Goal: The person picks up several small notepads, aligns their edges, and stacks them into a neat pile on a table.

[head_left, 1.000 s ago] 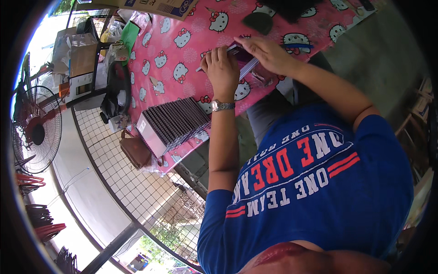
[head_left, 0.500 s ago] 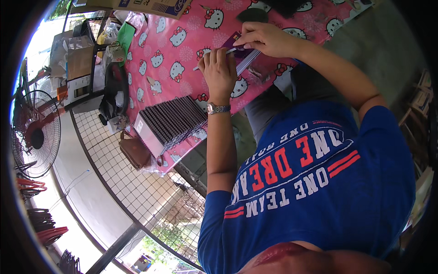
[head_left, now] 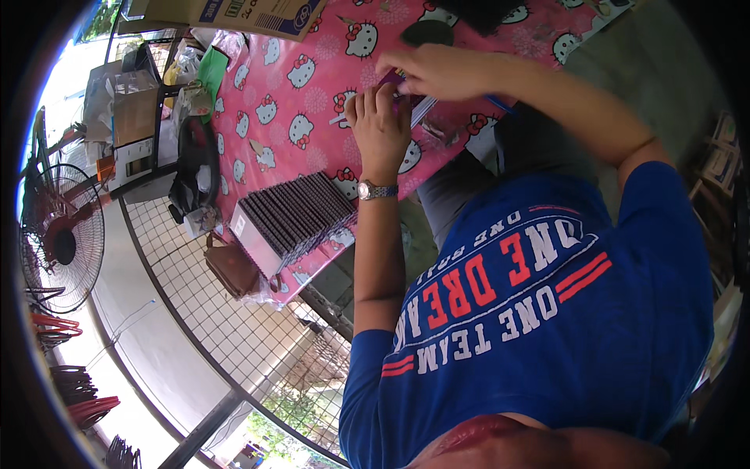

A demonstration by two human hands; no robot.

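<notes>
On the pink table near its front edge lies a purple-covered stack of paper, its white page edges showing between my two hands. My left hand, with a metal wristwatch at the wrist, is closed over the left side of the stack. A thin white strip sticks out beyond its fingers. My right hand reaches across the top of the stack, its thumb and fingers pinched on the purple cover close to the left fingertips. My fingers hide most of the cover.
A row of black spiral-bound notebooks stands left of my left forearm. A dark green oval object lies beyond my right hand. A cardboard box sits at the far edge; a brown bag and a fan are at the left.
My right hand has moved left and closer to my left hand, and now covers more of the purple cover. My left hand has stayed almost in place.
</notes>
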